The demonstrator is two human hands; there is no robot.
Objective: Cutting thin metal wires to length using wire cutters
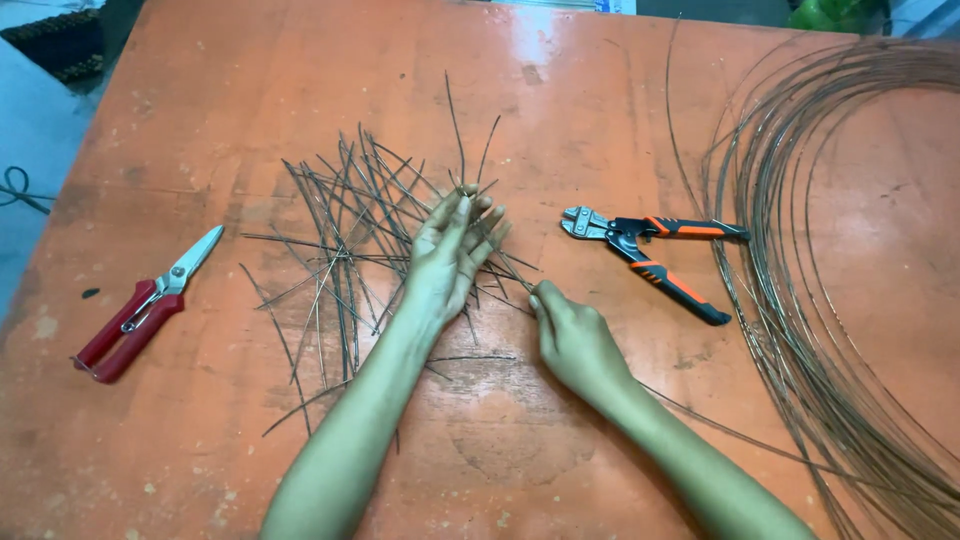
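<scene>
A loose heap of several short cut wire pieces lies scattered in the middle of the orange table. My left hand rests on the heap's right side, fingers spread among the wires and touching them. Just to its right, my right hand pinches the end of one thin wire piece between thumb and fingers, close to the left hand's heel.
Red-handled shears lie at the left. An orange-and-black wire cutter lies right of the hands. A big coil of thin wire fills the right side, one strand trailing under my right forearm. The table's left edge borders a grey floor.
</scene>
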